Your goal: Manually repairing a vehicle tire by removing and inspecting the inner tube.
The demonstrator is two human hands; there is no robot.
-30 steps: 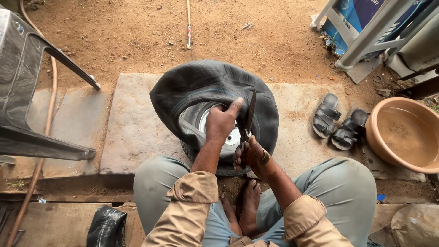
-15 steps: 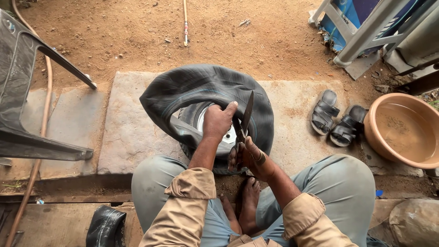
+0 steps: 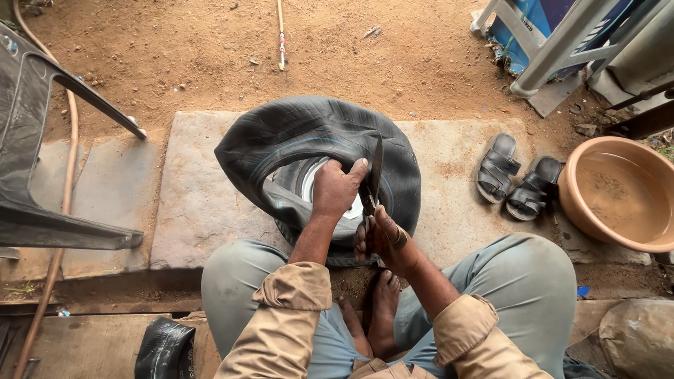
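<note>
The black rubber tube [image 3: 281, 140] is draped over the wheel [image 3: 309, 184] on the stone slab [image 3: 189, 203], pinned by the closed left hand [image 3: 335, 188] so scissors [image 3: 374, 175], gripped at 5 o'clock in the right hand [image 3: 382, 238], can be worked.

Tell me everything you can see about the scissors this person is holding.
The scissors look like dark metal with long, narrow blades, standing nearly upright, points away from the person. The right hand grips the handles, which are mostly hidden. The blades rise beside the left hand, which presses on the black rubber inner tube draped over a wheel. Whether the blades are open cannot be told.
</note>
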